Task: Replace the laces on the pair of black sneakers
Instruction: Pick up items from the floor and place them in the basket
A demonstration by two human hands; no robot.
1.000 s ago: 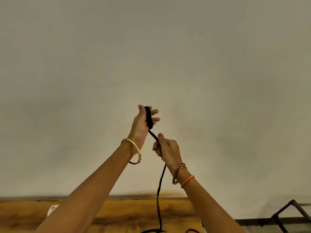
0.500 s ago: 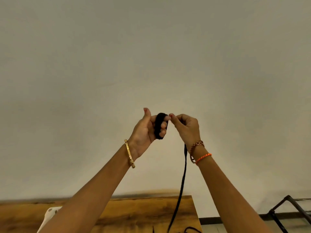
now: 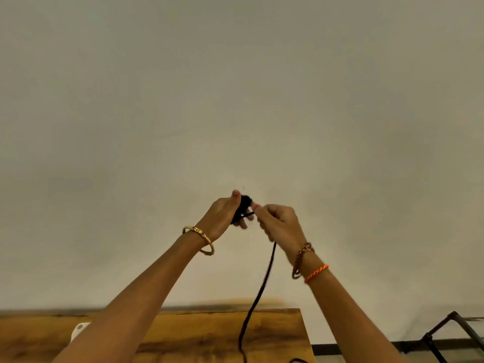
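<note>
Both hands are raised in front of a plain wall. My left hand (image 3: 225, 214) has a black shoelace (image 3: 262, 289) wound in a small coil around its fingers. My right hand (image 3: 279, 222) pinches the same lace right beside the coil, fingers curled round it. From the right hand the lace hangs down loose to the wooden table (image 3: 199, 334) and runs off the bottom edge. No sneakers are in view.
A white object (image 3: 78, 331) shows at the table's back left, partly behind my left forearm. A dark metal frame (image 3: 442, 336) stands on the floor at the lower right, past the table's right edge.
My right hand rose from below the left hand to beside it, laying more lace around the left fingers. The coil has grown thicker.
</note>
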